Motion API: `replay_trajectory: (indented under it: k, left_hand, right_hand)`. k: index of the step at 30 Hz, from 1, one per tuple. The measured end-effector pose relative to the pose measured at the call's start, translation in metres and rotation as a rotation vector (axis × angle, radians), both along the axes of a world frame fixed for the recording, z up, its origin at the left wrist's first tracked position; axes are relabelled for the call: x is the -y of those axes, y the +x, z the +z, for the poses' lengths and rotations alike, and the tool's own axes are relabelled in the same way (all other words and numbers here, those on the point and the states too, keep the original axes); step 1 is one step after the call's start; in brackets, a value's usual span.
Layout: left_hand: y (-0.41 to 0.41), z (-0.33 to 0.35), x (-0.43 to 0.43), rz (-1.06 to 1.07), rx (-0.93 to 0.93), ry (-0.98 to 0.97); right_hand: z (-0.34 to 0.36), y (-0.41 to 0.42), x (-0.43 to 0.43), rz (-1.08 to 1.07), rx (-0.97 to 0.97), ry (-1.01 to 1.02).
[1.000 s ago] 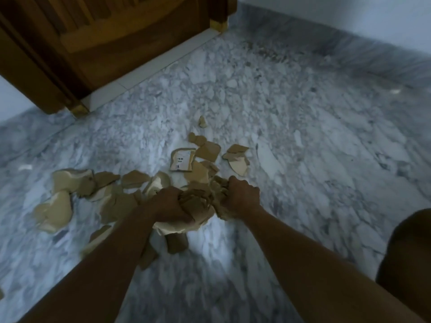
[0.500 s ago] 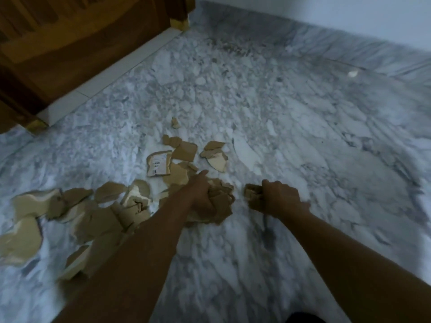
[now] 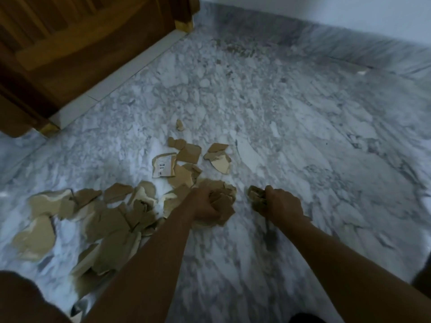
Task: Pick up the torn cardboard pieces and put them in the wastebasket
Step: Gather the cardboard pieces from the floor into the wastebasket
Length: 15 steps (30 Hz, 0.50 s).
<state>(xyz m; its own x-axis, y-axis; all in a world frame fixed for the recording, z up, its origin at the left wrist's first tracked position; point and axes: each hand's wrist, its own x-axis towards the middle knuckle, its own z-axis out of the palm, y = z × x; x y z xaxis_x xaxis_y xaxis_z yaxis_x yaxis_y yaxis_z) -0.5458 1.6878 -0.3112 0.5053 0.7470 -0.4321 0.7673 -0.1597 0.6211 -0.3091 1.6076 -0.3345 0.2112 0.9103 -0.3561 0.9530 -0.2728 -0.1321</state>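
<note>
The cardboard pieces (image 3: 112,220) lie scattered on the floor (image 3: 291,108), most in a loose spread to the left, a smaller cluster farther out that includes a labelled piece (image 3: 164,164). They look light, thin and ragged-edged; flat scraps like these likely cling to smooth stone, so they should come up best by an edge or scrunched together into a handful, and they can be crushed without harm. The left hand (image 3: 205,203) is curled tight round a bunch (image 3: 221,203) of pieces at the near end of the spread, touching the floor or just above it — which one I cannot tell. The right hand (image 3: 283,203), well apart from the heap, is closed round a small crumpled wad (image 3: 256,197). Both hands look full, so the next call is probably the wastebasket, which is not in view. A wooden door (image 3: 70,43) stands at the upper left, a pale wall (image 3: 326,10) beyond.
</note>
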Motion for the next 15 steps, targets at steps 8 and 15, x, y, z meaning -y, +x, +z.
replay_trajectory:
  k: [8, 15]
  left_hand:
    - [-0.071, 0.004, -0.016, 0.349, 0.128, -0.075]
    - [-0.106, 0.033, 0.008, 0.473, 0.092, -0.133]
  right_hand:
    - [0.036, -0.005, -0.047, -0.203, -0.350, -0.076]
    - [0.025, -0.086, -0.091, 0.092, -0.373, -0.126]
